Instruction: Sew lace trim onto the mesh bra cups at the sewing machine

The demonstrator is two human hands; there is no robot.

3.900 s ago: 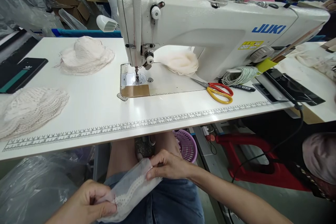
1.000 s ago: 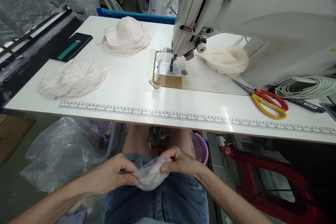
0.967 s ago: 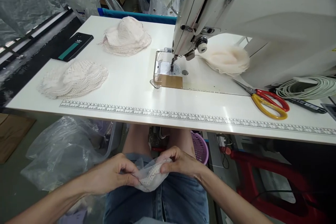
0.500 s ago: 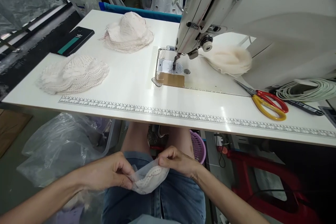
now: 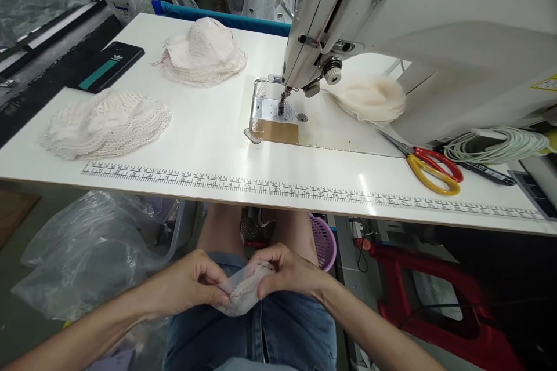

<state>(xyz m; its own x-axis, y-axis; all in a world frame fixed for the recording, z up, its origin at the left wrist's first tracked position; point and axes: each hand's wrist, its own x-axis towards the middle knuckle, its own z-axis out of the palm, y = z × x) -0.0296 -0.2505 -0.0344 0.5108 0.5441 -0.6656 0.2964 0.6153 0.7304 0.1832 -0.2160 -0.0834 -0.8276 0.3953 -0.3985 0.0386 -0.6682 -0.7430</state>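
Observation:
Above my lap is a small, cup-shaped white fabric piece (image 5: 248,297) with sheer cloth and a lacy strip along it. My left hand (image 5: 198,284) pinches its left edge between thumb and fingertips. At its right side, my right hand (image 5: 285,272) grips it, the thumb in front and the fingers curled over the upper edge. Partly behind the fingers, the piece's edges are hidden. On the table lie a stack of white lacy pieces (image 5: 108,124) and a stack of pale cup-shaped pieces (image 5: 202,55).
A sewing machine (image 5: 348,40) stands on the white table (image 5: 195,145), with beige padded cups (image 5: 369,98) under its arm. Scissors (image 5: 430,169), a cable coil (image 5: 496,145) and a phone (image 5: 111,66) lie there too. Below are a purple basket (image 5: 324,243) and plastic bags (image 5: 96,249).
My right hand has shifted left and regripped the fabric piece, its thumb now lower. The hands are closer together and the piece is more folded. The view has shifted slightly to the right.

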